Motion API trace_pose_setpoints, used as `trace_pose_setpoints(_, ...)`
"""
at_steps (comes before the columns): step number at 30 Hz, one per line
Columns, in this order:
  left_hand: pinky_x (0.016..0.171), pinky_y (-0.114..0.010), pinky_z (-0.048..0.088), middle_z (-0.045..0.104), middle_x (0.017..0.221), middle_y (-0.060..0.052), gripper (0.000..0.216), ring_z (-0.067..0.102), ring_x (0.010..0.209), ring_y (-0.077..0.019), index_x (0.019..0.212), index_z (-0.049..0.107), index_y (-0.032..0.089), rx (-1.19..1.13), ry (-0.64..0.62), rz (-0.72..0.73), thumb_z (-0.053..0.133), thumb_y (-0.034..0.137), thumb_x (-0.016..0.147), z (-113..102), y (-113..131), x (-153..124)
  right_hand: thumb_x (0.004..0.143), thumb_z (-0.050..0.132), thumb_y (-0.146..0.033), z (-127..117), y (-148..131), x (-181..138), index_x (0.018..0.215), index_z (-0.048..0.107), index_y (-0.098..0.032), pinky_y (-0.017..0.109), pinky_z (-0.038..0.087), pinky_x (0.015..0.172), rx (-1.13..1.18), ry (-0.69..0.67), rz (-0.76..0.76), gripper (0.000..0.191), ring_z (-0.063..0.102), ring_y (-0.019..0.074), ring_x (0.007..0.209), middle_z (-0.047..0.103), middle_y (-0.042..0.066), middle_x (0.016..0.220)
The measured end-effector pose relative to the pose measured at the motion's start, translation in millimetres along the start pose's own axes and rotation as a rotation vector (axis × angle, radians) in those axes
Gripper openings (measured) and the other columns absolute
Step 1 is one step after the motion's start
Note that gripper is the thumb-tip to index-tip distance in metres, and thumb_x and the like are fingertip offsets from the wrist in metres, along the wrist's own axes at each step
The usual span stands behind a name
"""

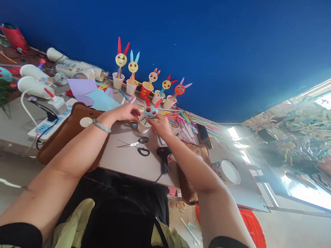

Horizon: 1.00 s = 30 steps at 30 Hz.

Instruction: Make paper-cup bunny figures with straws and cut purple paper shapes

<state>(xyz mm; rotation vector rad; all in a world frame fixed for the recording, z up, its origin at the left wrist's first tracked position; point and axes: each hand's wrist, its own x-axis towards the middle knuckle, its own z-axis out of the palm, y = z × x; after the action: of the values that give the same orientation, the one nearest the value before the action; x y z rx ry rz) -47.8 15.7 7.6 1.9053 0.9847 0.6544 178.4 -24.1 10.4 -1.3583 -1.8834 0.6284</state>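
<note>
A grey table (128,163) stands by a big blue wall (217,37). Bright light comes in on the right.

At the back of the table are five bunnies (121,59) in a row, each in its own little cup. There is one pair of scissors (137,145), one black glue gun (164,156), two brown cushions (71,132) and a heap of straws (182,119), too many to count.

Both arms reach out straight over the table. The left hand (126,112) and the right hand (162,125) meet in the middle. Their fingers are curled in close and pinch a blue face (151,111), one hand on each side. The blue face sits just above a white cup (143,126), in front of the bunnies.
</note>
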Motion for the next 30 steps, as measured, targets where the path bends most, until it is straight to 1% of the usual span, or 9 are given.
trace_pose_setpoints(2,0.072,-0.029,0.049,0.074,0.080,-0.005,0.035,0.067,0.077,-0.0193,0.087,0.073,0.015,0.023,-0.015,-0.005,0.079,0.038,0.062,-0.9,1.0,-0.8,0.078,0.071,-0.037,0.3,0.4,-0.2,0.082,0.078,-0.018,0.033,0.052,0.079,0.007,0.003,0.002,0.020,0.070,0.0255,0.087,0.078,0.005,0.086)
trace_pose_setpoints(4,0.069,-0.028,0.048,0.073,0.074,-0.003,0.027,0.065,0.073,-0.0175,0.082,0.073,0.015,0.051,-0.017,-0.001,0.075,0.034,0.064,0.4,2.6,-1.3,0.077,0.072,-0.037,0.4,1.8,0.5,0.083,0.078,-0.018,0.033,0.052,0.078,0.008,0.006,0.010,0.020,0.070,0.0251,0.086,0.078,0.005,0.086)
trace_pose_setpoints(10,0.063,-0.026,0.044,0.069,0.066,-0.002,0.018,0.062,0.064,-0.0154,0.076,0.073,0.015,0.050,-0.019,-0.002,0.071,0.027,0.063,5.8,4.7,-1.8,0.077,0.072,-0.036,1.1,6.2,3.3,0.086,0.078,-0.015,0.031,0.050,0.078,-0.006,-0.002,0.001,0.023,0.069,0.0231,0.084,0.077,0.005,0.084)
trace_pose_setpoints(17,0.059,-0.024,0.044,0.069,0.065,-0.002,0.017,0.062,0.062,-0.0149,0.076,0.074,0.014,0.015,-0.022,-0.002,0.065,0.021,0.063,5.4,8.4,-3.2,0.078,0.069,-0.037,3.7,6.1,2.3,0.087,0.077,-0.014,0.031,0.048,0.076,-0.008,0.009,-0.027,0.026,0.066,0.0212,0.078,0.075,0.004,0.081)
trace_pose_setpoints(20,0.060,-0.025,0.046,0.071,0.067,-0.003,0.019,0.064,0.063,-0.0159,0.077,0.075,0.014,-0.012,-0.039,-0.030,0.065,0.020,0.062,5.0,10.6,-3.4,0.078,0.069,-0.039,4.2,7.1,2.2,0.087,0.076,-0.017,0.032,0.049,0.077,-0.016,0.014,-0.028,0.025,0.067,0.0220,0.080,0.075,0.003,0.083)
trace_pose_setpoints(24,0.062,-0.025,0.048,0.070,0.063,-0.003,0.019,0.065,0.062,-0.0162,0.076,0.075,0.014,-0.013,-0.039,-0.044,0.063,0.019,0.062,5.2,10.4,-2.9,0.077,0.071,-0.044,4.2,9.7,-0.6,0.086,0.071,-0.018,0.034,0.051,0.079,-0.006,0.045,-0.010,0.027,0.068,0.0234,0.084,0.075,0.005,0.086)
trace_pose_setpoints(26,0.062,-0.025,0.049,0.070,0.063,-0.002,0.019,0.065,0.062,-0.0160,0.076,0.075,0.014,-0.005,-0.026,-0.040,0.062,0.019,0.063,5.7,8.8,-2.5,0.075,0.074,-0.049,3.0,11.4,-3.7,0.094,0.068,-0.019,0.035,0.052,0.082,0.021,0.073,0.008,0.036,0.070,0.0249,0.091,0.076,0.007,0.093)
trace_pose_setpoints(28,0.062,-0.025,0.049,0.070,0.064,-0.002,0.020,0.065,0.063,-0.0160,0.077,0.076,0.015,0.010,-0.013,-0.030,0.062,0.020,0.063,6.3,6.9,-2.0,0.068,0.080,-0.052,1.0,13.1,-7.3,0.109,0.063,-0.020,0.037,0.053,0.085,0.073,0.068,0.021,0.055,0.070,0.0267,0.100,0.076,0.008,0.102)
trace_pose_setpoints(30,0.062,-0.025,0.048,0.070,0.063,-0.002,0.020,0.064,0.062,-0.0158,0.077,0.076,0.015,0.023,-0.006,-0.018,0.063,0.022,0.065,7.0,5.0,-1.4,0.061,0.086,-0.052,-1.4,14.7,-10.5,0.122,0.056,-0.022,0.038,0.055,0.086,0.128,0.022,0.022,0.075,0.070,0.0280,0.105,0.075,0.010,0.110)
